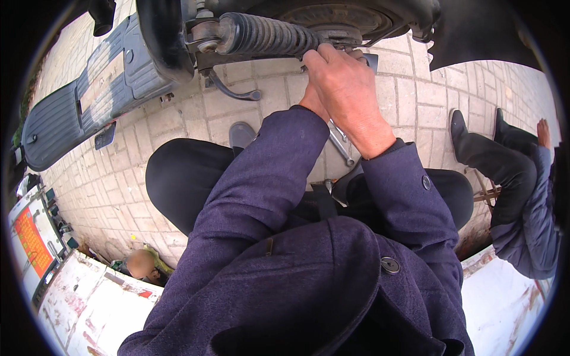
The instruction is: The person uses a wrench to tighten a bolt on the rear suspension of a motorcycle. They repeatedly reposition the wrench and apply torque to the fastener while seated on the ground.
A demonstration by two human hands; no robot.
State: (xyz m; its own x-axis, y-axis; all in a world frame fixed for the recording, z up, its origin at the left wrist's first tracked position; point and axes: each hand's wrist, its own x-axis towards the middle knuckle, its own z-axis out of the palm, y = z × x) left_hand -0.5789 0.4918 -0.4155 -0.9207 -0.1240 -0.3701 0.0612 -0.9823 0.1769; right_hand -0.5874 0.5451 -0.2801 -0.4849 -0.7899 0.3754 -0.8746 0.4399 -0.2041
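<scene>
Both my hands are at the wheel hub of a scooter, by the lower end of its coil-spring shock absorber. My right hand is closed, its fingers curled at the hub beneath the wheel; what they grip is hidden. Behind it, my left hand is mostly covered and its fingers do not show. Below my wrists, a metal wrench lies on the paving. Left of my hands, a curved dark lever sticks out under the shock absorber.
The scooter's ribbed grey footboard reaches out to the left. At right, a person in dark trousers sits close by. Another person's head shows at lower left, beside a worn white panel. An orange-red sign stands beyond.
</scene>
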